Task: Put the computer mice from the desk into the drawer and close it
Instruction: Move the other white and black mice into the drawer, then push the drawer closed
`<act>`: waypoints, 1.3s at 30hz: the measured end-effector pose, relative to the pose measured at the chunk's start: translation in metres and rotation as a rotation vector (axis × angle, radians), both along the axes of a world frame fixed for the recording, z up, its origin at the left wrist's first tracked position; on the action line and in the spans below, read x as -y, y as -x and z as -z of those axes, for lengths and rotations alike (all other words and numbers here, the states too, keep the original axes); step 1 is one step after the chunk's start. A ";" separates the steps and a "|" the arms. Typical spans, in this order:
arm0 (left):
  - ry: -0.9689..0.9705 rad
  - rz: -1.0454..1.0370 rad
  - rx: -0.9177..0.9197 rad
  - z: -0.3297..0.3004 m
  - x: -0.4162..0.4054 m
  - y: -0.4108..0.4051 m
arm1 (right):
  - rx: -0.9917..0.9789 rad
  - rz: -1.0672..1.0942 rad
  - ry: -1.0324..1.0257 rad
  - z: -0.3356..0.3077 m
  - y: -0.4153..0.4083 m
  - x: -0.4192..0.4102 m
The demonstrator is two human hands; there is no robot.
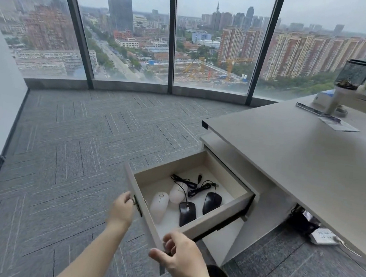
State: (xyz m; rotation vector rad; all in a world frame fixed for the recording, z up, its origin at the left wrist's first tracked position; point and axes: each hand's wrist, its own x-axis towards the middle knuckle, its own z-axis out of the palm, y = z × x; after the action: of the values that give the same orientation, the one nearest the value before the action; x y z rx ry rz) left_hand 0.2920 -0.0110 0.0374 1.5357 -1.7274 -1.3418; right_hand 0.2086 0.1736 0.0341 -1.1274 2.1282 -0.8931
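The drawer [216, 220] stands pulled out from the cabinet under the desk [289, 149]. Inside lie two white mice, one [159, 205] nearer me and one [178, 192] behind it, and two black wired mice [187, 213] [212, 202] with coiled black cables [195, 184]. My left hand [122, 208] rests on the outside of the drawer front, fingers curled at its handle [135, 201]. My right hand [178, 257] touches the near corner of the drawer front, fingers bent over its edge.
Grey carpet [86, 150] stretches left to curved floor-to-ceiling windows. On the desk's far end stand a mesh pen holder [353, 74], a monitor-arm post [336, 100] and papers [337, 125]. A power strip [323, 236] lies under the desk.
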 end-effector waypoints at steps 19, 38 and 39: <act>-0.366 0.276 -0.212 0.015 -0.016 0.076 | -0.189 0.332 -0.037 0.009 0.055 -0.020; -0.609 0.354 -0.375 0.010 -0.041 0.251 | 0.153 0.880 0.038 0.039 0.198 -0.023; -0.625 0.328 -0.391 0.010 -0.042 0.256 | 0.168 0.892 0.053 0.040 0.203 -0.022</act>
State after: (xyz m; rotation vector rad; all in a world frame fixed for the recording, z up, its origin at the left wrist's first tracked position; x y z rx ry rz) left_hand 0.0358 0.0313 0.0276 1.1670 -1.4161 -2.3362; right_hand 0.0058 0.1957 -0.0062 -0.0458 2.4634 -1.3562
